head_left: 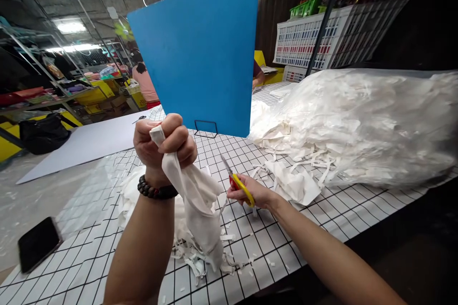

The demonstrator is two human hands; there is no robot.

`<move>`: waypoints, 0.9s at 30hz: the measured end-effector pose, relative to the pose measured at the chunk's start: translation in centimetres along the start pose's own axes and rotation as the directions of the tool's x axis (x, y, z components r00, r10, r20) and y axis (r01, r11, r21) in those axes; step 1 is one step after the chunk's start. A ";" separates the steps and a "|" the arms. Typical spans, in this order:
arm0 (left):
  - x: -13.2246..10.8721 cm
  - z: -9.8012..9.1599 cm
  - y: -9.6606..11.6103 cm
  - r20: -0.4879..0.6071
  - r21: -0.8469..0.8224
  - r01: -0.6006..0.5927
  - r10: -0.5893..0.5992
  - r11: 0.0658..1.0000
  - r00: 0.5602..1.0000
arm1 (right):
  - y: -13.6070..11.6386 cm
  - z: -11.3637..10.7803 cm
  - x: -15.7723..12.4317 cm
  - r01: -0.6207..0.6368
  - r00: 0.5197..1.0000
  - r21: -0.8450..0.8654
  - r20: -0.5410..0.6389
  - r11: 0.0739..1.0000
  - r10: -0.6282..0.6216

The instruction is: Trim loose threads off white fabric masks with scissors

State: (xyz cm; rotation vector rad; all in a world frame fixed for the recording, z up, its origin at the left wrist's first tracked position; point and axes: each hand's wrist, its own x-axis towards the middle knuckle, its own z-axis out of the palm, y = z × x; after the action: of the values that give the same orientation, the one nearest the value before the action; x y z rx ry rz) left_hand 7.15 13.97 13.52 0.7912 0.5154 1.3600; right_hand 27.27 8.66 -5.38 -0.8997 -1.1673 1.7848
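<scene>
My left hand [166, 145] is raised over the table, its fingers wrapped round one end of a white fabric piece [200, 200]. The rest of that piece hangs down towards the tabletop. To its right, my right hand [252, 190] grips a pair of scissors [236, 181] with red and yellow handles, blades pointing up and away to the left. The scissors are apart from the held fabric. Below lie small white offcuts [196, 262] and narrow strips. More white fabric [130, 193] lies behind my left wrist, partly hidden by it.
A blue board [200, 57] stands on a wire stand. At right is a large clear bag of white fabric pieces [375, 124], with a loose piece [295, 183] before it. A phone [39, 243] lies at left on the grid-patterned table cover [82, 267]. Two people are partly visible behind.
</scene>
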 end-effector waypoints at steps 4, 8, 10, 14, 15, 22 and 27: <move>0.1 0.4 0.1 0.025 0.019 0.033 -0.033 0.999 0.999 | -1.1 1.5 -1.7 0.100 0.994 0.107 0.019 0.989 -0.103; 0.6 1.5 -0.4 0.079 0.011 0.029 -0.029 1.000 0.996 | -0.3 3.3 -2.5 0.083 0.984 0.203 0.139 0.976 -0.113; 0.9 2.4 -0.7 0.127 -0.001 0.003 -0.003 1.000 0.992 | 0.6 3.7 -2.5 0.019 0.984 0.161 0.170 0.987 -0.047; 1.5 3.3 -1.2 0.287 -0.025 0.005 0.002 1.000 0.958 | 0.9 2.2 -2.6 0.071 0.997 0.045 -0.021 0.996 -0.070; 1.6 3.1 -1.2 0.323 -0.015 0.005 0.001 1.000 0.946 | 0.5 1.4 -2.8 0.111 0.991 0.033 -0.080 0.993 -0.108; 2.8 -1.8 -3.2 0.252 0.278 -0.135 0.063 0.951 0.966 | -4.2 -3.3 -5.5 0.387 0.822 -0.081 -0.421 0.918 -0.384; 1.1 -4.7 -7.4 0.096 0.625 -0.170 0.141 0.762 0.985 | -3.9 -2.6 -7.3 0.355 0.854 -0.086 -0.375 0.931 -0.361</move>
State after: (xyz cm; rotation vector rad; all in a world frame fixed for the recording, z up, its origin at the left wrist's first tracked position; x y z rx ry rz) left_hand 8.75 15.81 4.99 1.4424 0.9160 1.3207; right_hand 33.53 4.08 -1.61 -0.9201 -1.0105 1.2307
